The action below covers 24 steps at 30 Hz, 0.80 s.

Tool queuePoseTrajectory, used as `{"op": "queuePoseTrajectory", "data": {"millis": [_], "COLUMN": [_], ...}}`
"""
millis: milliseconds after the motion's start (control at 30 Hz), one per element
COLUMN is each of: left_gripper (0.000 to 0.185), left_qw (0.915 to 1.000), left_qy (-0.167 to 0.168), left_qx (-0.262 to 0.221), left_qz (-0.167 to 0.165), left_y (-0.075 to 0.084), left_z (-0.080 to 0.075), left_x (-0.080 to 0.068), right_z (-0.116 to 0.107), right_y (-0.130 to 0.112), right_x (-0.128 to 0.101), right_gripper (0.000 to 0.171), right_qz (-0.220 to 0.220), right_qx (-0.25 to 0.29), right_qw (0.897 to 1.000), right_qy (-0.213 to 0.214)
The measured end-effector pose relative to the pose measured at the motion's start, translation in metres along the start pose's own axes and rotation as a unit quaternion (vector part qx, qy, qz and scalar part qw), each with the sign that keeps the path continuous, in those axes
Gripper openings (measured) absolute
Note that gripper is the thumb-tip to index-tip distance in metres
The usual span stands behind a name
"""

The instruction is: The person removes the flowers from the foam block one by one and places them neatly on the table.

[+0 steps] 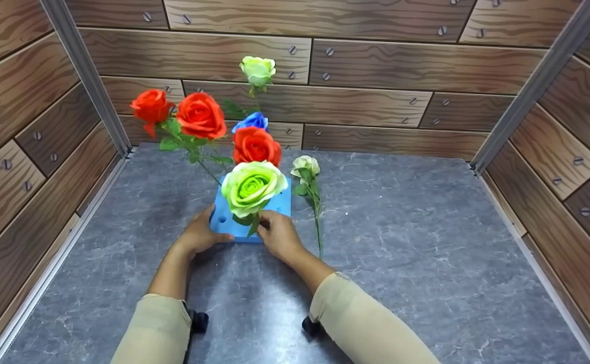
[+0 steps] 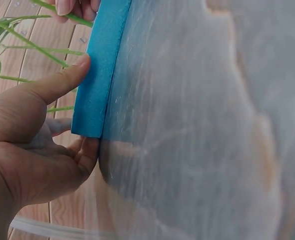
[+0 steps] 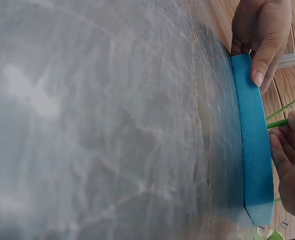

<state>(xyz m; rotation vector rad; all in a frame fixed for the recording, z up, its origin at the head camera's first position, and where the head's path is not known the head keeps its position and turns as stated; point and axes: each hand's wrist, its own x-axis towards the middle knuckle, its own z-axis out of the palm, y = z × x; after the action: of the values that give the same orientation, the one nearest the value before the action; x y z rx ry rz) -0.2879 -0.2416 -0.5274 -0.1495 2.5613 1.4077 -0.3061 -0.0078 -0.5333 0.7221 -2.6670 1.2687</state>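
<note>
A blue foam block (image 1: 281,199) with holes lies on the grey table, several artificial roses standing in it. My left hand (image 1: 201,234) grips its near left corner; in the left wrist view the thumb (image 2: 70,79) presses its upper edge and the fingers curl by its side. With my right hand (image 1: 280,235) I pinch the stem (image 3: 278,123) of a light green rose (image 1: 253,187) close over the block, and the stem's lower end meets the block's top in the right wrist view. The big bloom hides part of the block in the head view.
Red roses (image 1: 201,115), a blue rose (image 1: 252,121) and a pale green rose (image 1: 258,71) rise behind the green bloom. A whitish rose (image 1: 306,168) lies on the table (image 1: 401,242) right of the block. Wood-patterned walls (image 1: 365,106) enclose the table at the back and sides.
</note>
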Motion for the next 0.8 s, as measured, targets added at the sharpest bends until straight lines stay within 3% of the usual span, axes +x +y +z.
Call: {"op": "queuePoseTrajectory", "data": {"millis": [367, 567, 800], "left_gripper": [0.114, 0.113, 0.113], "left_qw": [0.9994, 0.9992, 0.9994], "left_qy": [0.002, 0.000, 0.003], "left_qx": [0.033, 0.035, 0.024], "left_qz": [0.007, -0.018, -0.025], "left_y": [0.0034, 0.0067, 0.0074], "left_z": [0.0045, 0.0052, 0.0062], "left_x": [-0.0008, -0.0003, 0.0004], "right_z": [0.0017, -0.0006, -0.0055], "right_y": [-0.0003, 0.0006, -0.0002], "right_x": [-0.0027, -0.0056, -0.0022], "right_gripper": [0.009, 0.016, 0.010], "right_qz": [-0.016, -0.015, -0.042], "right_qx": [0.029, 0.034, 0.035], "right_qw": [0.999, 0.999, 0.998], "right_qy": [0.005, -0.004, 0.011]}}
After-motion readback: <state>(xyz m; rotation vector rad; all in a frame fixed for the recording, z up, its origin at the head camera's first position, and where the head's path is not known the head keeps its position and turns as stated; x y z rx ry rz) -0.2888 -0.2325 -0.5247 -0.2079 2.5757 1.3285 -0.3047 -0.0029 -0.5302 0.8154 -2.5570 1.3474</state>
